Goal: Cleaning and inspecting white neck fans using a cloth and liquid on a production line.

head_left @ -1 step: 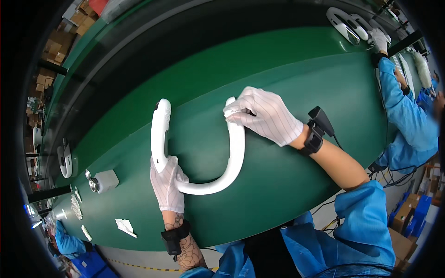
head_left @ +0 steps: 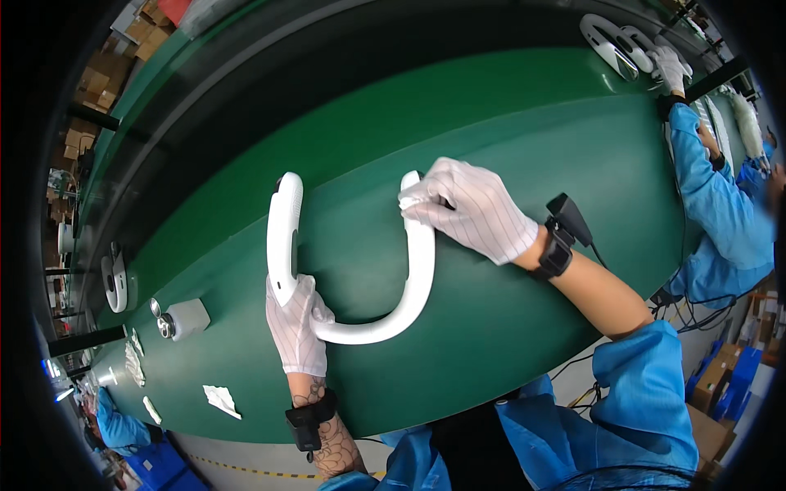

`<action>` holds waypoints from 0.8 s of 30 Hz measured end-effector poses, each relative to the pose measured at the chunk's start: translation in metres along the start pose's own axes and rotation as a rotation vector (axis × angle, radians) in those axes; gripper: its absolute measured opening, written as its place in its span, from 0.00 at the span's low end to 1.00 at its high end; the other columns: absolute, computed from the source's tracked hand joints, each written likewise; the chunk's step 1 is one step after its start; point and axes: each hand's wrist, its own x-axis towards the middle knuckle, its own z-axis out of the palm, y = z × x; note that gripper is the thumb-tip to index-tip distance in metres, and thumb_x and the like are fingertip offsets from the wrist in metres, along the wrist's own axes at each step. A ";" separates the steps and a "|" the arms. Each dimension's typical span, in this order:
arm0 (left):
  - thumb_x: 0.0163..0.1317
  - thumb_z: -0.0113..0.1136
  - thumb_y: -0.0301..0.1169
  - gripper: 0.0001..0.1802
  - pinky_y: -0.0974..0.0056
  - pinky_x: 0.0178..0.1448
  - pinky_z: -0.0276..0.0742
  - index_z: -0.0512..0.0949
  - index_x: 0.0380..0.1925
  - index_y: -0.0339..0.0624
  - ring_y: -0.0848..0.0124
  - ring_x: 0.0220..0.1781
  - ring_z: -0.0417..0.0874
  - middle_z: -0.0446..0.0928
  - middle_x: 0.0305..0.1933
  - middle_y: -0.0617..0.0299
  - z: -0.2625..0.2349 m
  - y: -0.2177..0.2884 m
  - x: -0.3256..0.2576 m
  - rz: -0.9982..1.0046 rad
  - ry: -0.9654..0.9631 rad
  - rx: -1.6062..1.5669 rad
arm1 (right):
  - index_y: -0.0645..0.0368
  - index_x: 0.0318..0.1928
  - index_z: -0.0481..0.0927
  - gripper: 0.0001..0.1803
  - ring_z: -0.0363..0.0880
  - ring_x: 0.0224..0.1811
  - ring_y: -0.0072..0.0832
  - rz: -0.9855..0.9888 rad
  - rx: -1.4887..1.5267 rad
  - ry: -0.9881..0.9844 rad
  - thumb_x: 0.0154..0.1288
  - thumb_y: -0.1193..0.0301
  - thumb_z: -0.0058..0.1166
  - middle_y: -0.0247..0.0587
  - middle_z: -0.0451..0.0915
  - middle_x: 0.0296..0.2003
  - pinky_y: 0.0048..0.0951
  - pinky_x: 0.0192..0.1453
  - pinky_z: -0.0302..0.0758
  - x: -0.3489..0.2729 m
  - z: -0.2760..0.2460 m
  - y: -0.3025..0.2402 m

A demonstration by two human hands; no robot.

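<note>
A white U-shaped device (head_left: 420, 274), shaped to go around a neck, is held over the green table with its two ends pointing away from me. One end has a dotted grille and a dark tip. My left hand (head_left: 296, 331), in a white striped glove, is closed around the lower part of its left arm. My right hand (head_left: 468, 206), gloved the same way, has its fingers pinched together against the top of the right arm. Whatever lies between those fingertips is hidden.
To the left stand a translucent bottle (head_left: 189, 318) with a metal top and a crumpled white wipe (head_left: 221, 401). Another white device (head_left: 115, 282) lies at the far left. At the far right, a co-worker's gloved hand (head_left: 670, 67) touches similar white devices (head_left: 608, 45).
My right hand has slid slightly down and to the right along the device's right arm. My left hand keeps its hold.
</note>
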 end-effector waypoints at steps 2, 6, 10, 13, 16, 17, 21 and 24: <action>0.74 0.63 0.27 0.10 0.68 0.23 0.67 0.71 0.47 0.40 0.77 0.19 0.69 0.68 0.24 0.66 0.004 -0.003 0.001 0.032 0.004 0.017 | 0.53 0.40 0.88 0.04 0.85 0.39 0.34 -0.088 -0.102 -0.027 0.67 0.69 0.67 0.35 0.84 0.35 0.39 0.42 0.83 -0.016 0.000 -0.010; 0.74 0.64 0.27 0.12 0.67 0.23 0.68 0.71 0.49 0.40 0.76 0.20 0.70 0.69 0.24 0.66 0.002 -0.002 0.000 0.062 0.019 0.056 | 0.50 0.45 0.87 0.05 0.83 0.33 0.38 -0.203 -0.017 -0.462 0.72 0.66 0.65 0.37 0.81 0.32 0.41 0.38 0.81 -0.047 -0.001 -0.039; 0.74 0.64 0.27 0.12 0.67 0.23 0.69 0.71 0.50 0.40 0.76 0.18 0.71 0.69 0.24 0.65 -0.004 -0.010 0.009 0.107 0.036 0.108 | 0.55 0.44 0.87 0.07 0.81 0.30 0.39 0.012 -0.048 0.075 0.70 0.67 0.66 0.38 0.80 0.30 0.39 0.35 0.79 -0.025 0.002 -0.005; 0.74 0.64 0.28 0.13 0.68 0.24 0.70 0.71 0.52 0.39 0.77 0.20 0.71 0.70 0.26 0.66 0.001 -0.001 0.003 0.025 -0.002 0.050 | 0.57 0.43 0.87 0.08 0.81 0.30 0.39 0.032 0.045 -0.484 0.66 0.70 0.70 0.40 0.80 0.30 0.38 0.34 0.79 -0.032 -0.005 -0.047; 0.74 0.64 0.27 0.14 0.69 0.26 0.69 0.71 0.54 0.38 0.78 0.22 0.71 0.70 0.29 0.65 -0.003 -0.002 0.000 0.032 0.010 0.098 | 0.56 0.41 0.85 0.09 0.82 0.29 0.39 -0.049 0.002 -0.135 0.63 0.72 0.74 0.40 0.82 0.29 0.37 0.33 0.78 -0.027 -0.004 -0.015; 0.74 0.64 0.27 0.14 0.69 0.26 0.69 0.71 0.54 0.38 0.78 0.22 0.71 0.70 0.29 0.65 -0.001 -0.002 -0.002 0.033 0.012 0.093 | 0.54 0.40 0.85 0.09 0.83 0.29 0.38 -0.007 -0.077 0.069 0.64 0.72 0.75 0.39 0.83 0.29 0.35 0.32 0.78 -0.021 -0.005 -0.004; 0.69 0.68 0.29 0.21 0.68 0.27 0.71 0.71 0.56 0.36 0.76 0.24 0.72 0.71 0.30 0.64 0.003 0.003 -0.026 0.069 0.077 0.044 | 0.54 0.41 0.84 0.13 0.83 0.29 0.36 -0.020 0.027 -0.111 0.60 0.73 0.77 0.37 0.86 0.33 0.36 0.35 0.79 -0.038 -0.012 -0.024; 0.63 0.72 0.33 0.27 0.64 0.24 0.74 0.70 0.55 0.29 0.71 0.21 0.77 0.74 0.26 0.61 0.029 0.029 -0.065 0.150 -0.115 -0.104 | 0.55 0.38 0.84 0.10 0.83 0.31 0.37 0.011 -0.124 -0.078 0.63 0.69 0.75 0.36 0.81 0.29 0.38 0.36 0.78 -0.039 -0.028 -0.007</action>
